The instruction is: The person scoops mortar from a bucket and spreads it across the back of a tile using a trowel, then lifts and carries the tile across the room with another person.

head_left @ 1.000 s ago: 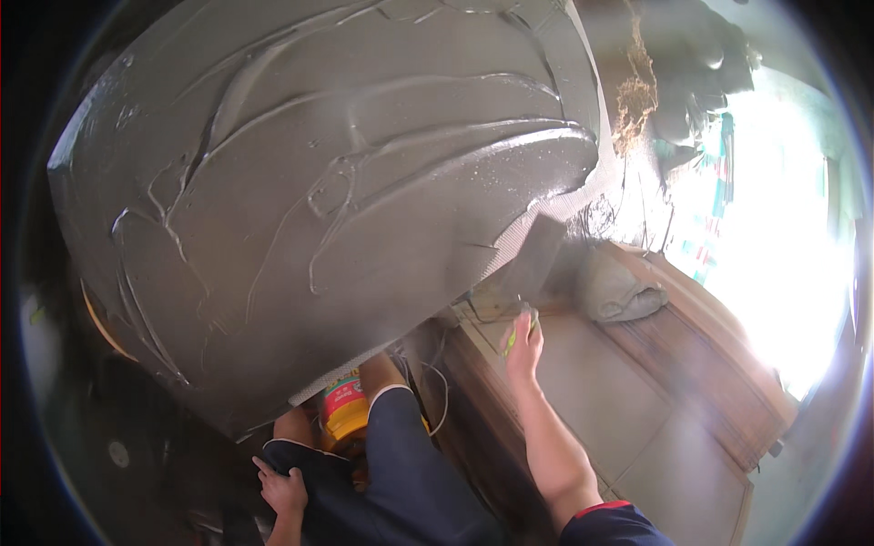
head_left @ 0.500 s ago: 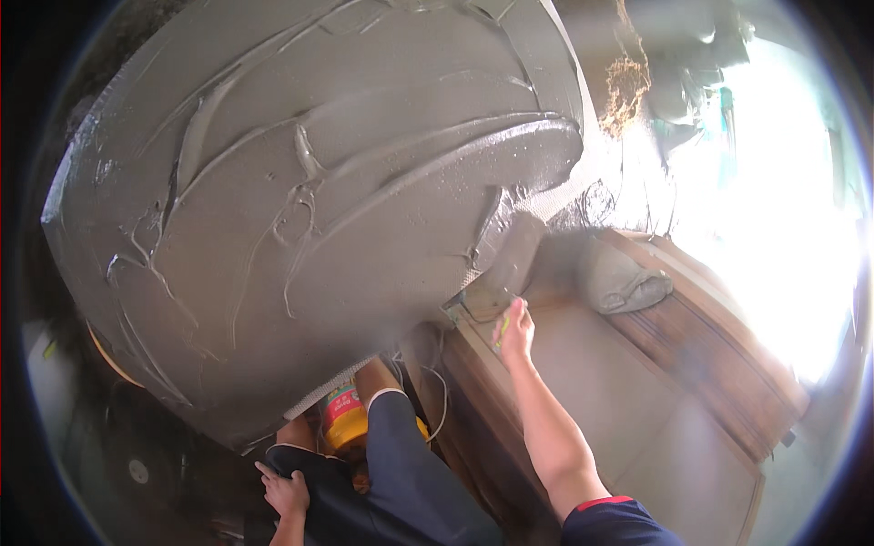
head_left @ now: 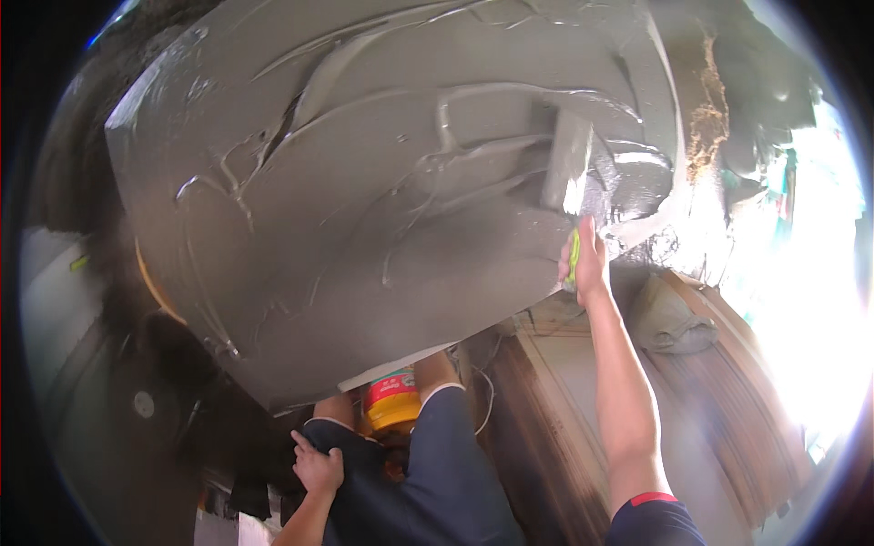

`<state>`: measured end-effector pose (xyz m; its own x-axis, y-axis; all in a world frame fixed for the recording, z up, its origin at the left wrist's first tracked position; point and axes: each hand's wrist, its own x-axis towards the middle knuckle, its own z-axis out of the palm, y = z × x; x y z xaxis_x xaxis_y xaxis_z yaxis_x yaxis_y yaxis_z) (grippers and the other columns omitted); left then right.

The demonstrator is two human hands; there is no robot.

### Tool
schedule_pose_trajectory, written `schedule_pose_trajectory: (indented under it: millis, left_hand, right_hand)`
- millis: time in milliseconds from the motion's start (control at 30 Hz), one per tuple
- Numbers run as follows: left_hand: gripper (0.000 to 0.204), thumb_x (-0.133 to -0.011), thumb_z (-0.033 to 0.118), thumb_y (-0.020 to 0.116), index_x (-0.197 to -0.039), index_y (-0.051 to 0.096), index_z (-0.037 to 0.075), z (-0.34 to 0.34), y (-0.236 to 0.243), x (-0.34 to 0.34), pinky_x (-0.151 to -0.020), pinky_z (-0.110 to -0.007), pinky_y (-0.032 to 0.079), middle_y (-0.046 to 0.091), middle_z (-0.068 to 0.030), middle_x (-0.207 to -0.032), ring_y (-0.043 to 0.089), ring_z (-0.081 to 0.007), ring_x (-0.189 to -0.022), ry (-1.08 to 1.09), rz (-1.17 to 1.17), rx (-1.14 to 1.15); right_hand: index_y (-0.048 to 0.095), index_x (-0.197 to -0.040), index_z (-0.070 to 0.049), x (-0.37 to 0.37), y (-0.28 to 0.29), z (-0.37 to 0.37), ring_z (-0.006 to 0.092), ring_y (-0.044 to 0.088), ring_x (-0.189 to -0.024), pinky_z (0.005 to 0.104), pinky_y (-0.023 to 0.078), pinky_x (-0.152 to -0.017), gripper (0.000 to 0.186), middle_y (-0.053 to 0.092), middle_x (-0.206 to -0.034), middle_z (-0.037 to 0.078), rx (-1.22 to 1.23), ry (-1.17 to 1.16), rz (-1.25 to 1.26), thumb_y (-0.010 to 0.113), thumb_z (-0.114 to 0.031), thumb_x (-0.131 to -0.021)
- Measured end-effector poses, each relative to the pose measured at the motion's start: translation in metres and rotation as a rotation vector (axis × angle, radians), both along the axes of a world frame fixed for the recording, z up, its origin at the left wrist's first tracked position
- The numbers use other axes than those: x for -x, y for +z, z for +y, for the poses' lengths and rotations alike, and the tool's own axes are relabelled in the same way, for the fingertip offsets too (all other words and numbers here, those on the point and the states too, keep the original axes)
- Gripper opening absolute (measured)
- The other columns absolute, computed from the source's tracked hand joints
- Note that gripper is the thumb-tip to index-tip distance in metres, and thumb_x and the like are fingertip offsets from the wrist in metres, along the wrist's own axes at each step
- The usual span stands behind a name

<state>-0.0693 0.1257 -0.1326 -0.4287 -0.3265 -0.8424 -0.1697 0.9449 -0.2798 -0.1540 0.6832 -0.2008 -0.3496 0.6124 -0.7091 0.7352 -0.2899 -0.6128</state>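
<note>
A broad smoothing trowel (head_left: pixel 567 164) with a yellow-green handle is in my right hand (head_left: pixel 592 259), whose fingers wrap round the handle. Its flat metal blade lies over the wet grey plaster near the right end of a large coated panel (head_left: pixel 364 209). Ridges and swirls run across the plaster, and a strip along the panel's lower right edge looks paler. My left hand (head_left: pixel 319 469) rests by my thigh, holding nothing, index finger and thumb stretched out; its other fingers look partly bent.
Below the panel, a yellow bucket (head_left: pixel 393 405) with a red label stands between my legs. Brown wooden boards (head_left: pixel 728 409) lie at the right, with a greyish bag-like bundle (head_left: pixel 674 318) on them. A thin white cable (head_left: pixel 492 400) hangs beside my knee. Strong glare covers the far right.
My right hand has carried the trowel up from the panel's lower right edge onto its plastered face. The whole view has shifted, so things appear further right. My left hand stays by my thigh.
</note>
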Motion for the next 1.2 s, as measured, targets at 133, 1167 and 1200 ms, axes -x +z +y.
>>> schedule_pose_trajectory:
  millis: [133,1167,1200]
  left_hand:
    - [0.098,-0.074,0.033,0.064,-0.148,0.017,-0.01,-0.003,0.009,-0.003,-0.096,-0.051,0.044,0.054,-0.0271,-0.122,0.057,-0.0412,-0.11,0.015,0.065,-0.053]
    - [0.095,-0.073,0.031,0.062,-0.148,0.021,-0.01,-0.002,0.004,-0.012,-0.096,-0.05,0.042,0.054,-0.0254,-0.12,0.058,-0.0397,-0.107,0.135,0.016,-0.002]
    - [0.095,-0.072,0.031,0.062,-0.148,0.021,-0.01,-0.003,0.005,-0.011,-0.096,-0.05,0.043,0.054,-0.0253,-0.119,0.058,-0.0397,-0.107,0.132,0.013,0.004]
  right_hand:
    - [0.047,-0.082,-0.009,0.062,0.018,-0.069,0.0112,0.047,-0.042,0.0287,0.041,-0.042,0.057,0.048,-0.058,0.003,0.024,0.33,-0.067,0.043,-0.063,-0.096]
    - [0.058,-0.096,-0.003,-0.111,0.009,-0.104,0.0242,0.062,-0.06,0.0394,0.05,-0.057,0.044,0.06,-0.064,0.011,-0.134,0.711,-0.294,0.055,-0.047,-0.096]
    - [0.058,-0.098,-0.004,-0.11,0.009,-0.123,0.0294,0.065,-0.065,0.0421,0.05,-0.06,0.044,0.063,-0.069,0.014,-0.163,0.862,-0.219,0.056,-0.048,-0.095]
